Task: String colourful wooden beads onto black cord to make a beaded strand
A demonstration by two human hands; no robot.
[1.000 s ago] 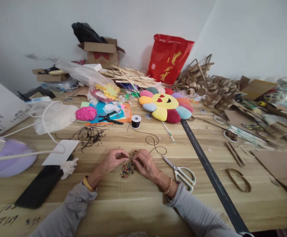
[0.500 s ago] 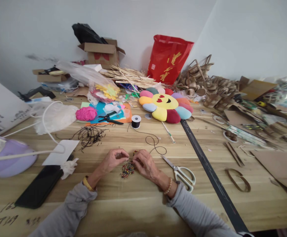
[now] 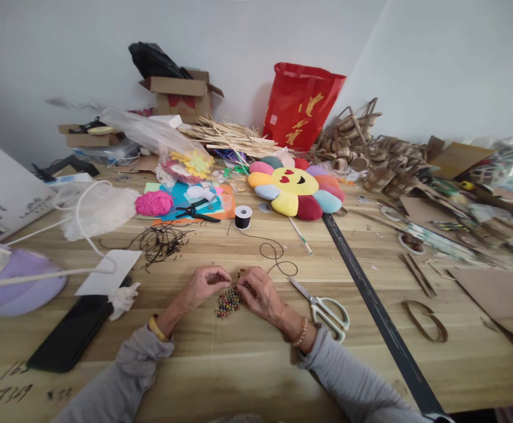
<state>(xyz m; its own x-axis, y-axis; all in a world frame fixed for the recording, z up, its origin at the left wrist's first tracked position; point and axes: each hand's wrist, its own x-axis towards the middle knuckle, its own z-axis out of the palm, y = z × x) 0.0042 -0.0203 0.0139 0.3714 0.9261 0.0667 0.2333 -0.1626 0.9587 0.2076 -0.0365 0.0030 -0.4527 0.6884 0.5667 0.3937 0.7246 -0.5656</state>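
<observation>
Small round multicoloured beads [image 3: 228, 303]: a loose heap on the pale wood-grained tabletop [image 3: 221, 376], between the left hand [image 3: 203, 287] and the right hand [image 3: 260, 295]; a few more peep out beyond the right fingertips.
Left hand: thumb and forefinger nearly meet, the gap between them narrow; whether anything sits at the tips is too small to tell.
Right hand: fingers curled and bunched close beside the heap; what they pinch, if anything, I cannot tell.
Change: next to nothing over the last second; both hands keep their pose and the heap its outline, which suggests slow, precise fingertip work at one spot.
Thin black cord [image 3: 297, 269]: smooth, springy-looking loops running from a white-flanged spool [image 3: 242, 217] towards the right hand.
White-handled metal scissors [image 3: 315, 301]: flat on the wood, near the right wrist.
Farther out: a wiry black tangle [image 3: 161, 241], a bright pink yarn ball [image 3: 154, 203] and a plush flower cushion [image 3: 298, 183] with plump, many-coloured petals.
</observation>
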